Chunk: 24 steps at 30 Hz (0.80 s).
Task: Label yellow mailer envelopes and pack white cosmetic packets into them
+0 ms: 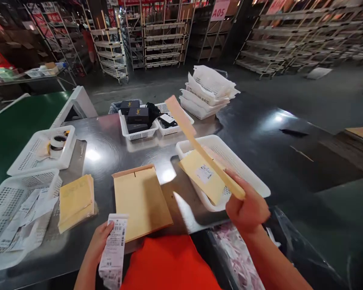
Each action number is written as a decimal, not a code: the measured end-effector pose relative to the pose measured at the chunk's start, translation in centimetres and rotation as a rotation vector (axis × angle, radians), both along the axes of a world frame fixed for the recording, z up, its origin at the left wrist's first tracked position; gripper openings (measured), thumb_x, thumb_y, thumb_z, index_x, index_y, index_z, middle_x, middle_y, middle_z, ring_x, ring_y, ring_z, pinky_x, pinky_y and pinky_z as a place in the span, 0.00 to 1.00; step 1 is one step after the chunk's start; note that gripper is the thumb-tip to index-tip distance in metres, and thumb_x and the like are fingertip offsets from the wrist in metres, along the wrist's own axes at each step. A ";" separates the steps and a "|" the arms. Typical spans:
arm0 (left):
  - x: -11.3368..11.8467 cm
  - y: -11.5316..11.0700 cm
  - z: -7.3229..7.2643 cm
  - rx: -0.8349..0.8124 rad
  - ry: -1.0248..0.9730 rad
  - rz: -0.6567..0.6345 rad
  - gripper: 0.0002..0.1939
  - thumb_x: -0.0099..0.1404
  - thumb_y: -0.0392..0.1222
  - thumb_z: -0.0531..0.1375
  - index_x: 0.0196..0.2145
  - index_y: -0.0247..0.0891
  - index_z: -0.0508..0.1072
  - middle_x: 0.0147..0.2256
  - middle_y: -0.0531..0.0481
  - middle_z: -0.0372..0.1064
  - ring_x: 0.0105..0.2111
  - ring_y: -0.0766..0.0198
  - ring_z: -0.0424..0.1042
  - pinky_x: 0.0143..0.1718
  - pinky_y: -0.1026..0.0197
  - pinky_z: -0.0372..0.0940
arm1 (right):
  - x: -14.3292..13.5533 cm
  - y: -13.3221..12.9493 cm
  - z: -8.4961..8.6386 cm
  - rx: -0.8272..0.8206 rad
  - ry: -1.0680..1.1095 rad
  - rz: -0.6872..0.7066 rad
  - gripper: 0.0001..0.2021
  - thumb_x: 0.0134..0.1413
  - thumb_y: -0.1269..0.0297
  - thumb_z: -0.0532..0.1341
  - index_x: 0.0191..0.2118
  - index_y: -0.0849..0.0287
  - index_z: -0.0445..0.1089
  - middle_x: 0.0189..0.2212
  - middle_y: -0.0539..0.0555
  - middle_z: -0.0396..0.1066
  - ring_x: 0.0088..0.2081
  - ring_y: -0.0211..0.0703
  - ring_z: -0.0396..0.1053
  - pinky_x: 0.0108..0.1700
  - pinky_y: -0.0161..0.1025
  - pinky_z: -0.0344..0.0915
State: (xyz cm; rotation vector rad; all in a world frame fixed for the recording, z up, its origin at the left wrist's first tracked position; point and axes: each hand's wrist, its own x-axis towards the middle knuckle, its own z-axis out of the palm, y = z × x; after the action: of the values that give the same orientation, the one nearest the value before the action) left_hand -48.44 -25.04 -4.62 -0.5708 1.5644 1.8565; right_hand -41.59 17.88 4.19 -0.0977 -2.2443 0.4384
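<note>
My left hand (100, 241) is closed on a strip of printed labels (114, 251) at the table's front edge. In my right hand (248, 205), raised over the front of a white basket (261, 189), is a yellow padded envelope (210, 161), seen nearly edge-on with its pinkish flap pointing up and away. Below it, a labelled yellow envelope (196, 171) lies partly in that basket. Between my hands rests a stack of larger yellow envelopes (136, 197). A smaller yellow bundle (76, 201) sits to its left.
Far left stand a basket of label slips (53, 181) and one with tape rolls (69, 155). Black boxes (138, 115) fill a basket at the back, near stacked white baskets (211, 90). A green conveyor (33, 110) runs along the left; shelving racks (165, 38) stand beyond.
</note>
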 end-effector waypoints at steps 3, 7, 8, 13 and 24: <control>-0.8 0.0 1.3 -0.091 0.062 0.032 0.23 0.45 0.56 0.72 0.31 0.35 0.76 0.24 0.49 0.77 0.27 0.56 0.76 0.24 0.63 0.65 | -0.9 1.6 -2.5 0.222 -0.155 -0.024 0.18 0.64 0.69 0.48 0.56 0.63 0.66 0.50 0.65 0.73 0.50 0.53 0.72 0.49 0.48 0.70; -1.5 1.3 5.5 -0.184 0.222 0.090 0.24 0.47 0.59 0.69 0.34 0.36 0.77 0.27 0.47 0.78 0.32 0.51 0.77 0.27 0.60 0.67 | -3.0 2.7 -8.2 0.136 -0.467 -0.008 0.19 0.65 0.63 0.45 0.48 0.61 0.70 0.45 0.68 0.74 0.45 0.55 0.74 0.43 0.49 0.71; -1.6 1.9 6.7 -0.197 0.262 0.117 0.25 0.47 0.61 0.69 0.34 0.36 0.77 0.27 0.47 0.78 0.32 0.51 0.77 0.27 0.60 0.67 | -3.4 2.2 -9.0 0.107 -0.479 0.007 0.19 0.64 0.61 0.46 0.49 0.62 0.70 0.47 0.70 0.73 0.47 0.58 0.73 0.44 0.52 0.71; -2.0 6.1 11.5 -0.179 0.404 0.191 0.31 0.45 0.65 0.68 0.34 0.33 0.76 0.28 0.45 0.78 0.32 0.51 0.76 0.27 0.61 0.66 | -4.3 -7.9 -5.6 -0.321 -0.465 0.358 0.27 0.57 0.51 0.57 0.59 0.60 0.62 0.57 0.66 0.65 0.58 0.58 0.63 0.57 0.58 0.63; 1.2 6.6 11.0 0.124 0.369 -0.237 0.25 0.48 0.57 0.70 0.35 0.32 0.81 0.31 0.43 0.78 0.33 0.52 0.75 0.37 0.57 0.68 | -6.0 -19.2 0.5 -1.446 -0.718 0.790 0.21 0.48 0.45 0.65 0.37 0.60 0.74 0.32 0.54 0.75 0.37 0.47 0.72 0.39 0.44 0.70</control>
State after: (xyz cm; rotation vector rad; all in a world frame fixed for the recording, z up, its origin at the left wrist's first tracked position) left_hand -47.26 -18.39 6.37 0.0183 1.6467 1.9307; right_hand -47.58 -1.31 4.69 -0.1075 -1.9858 2.7008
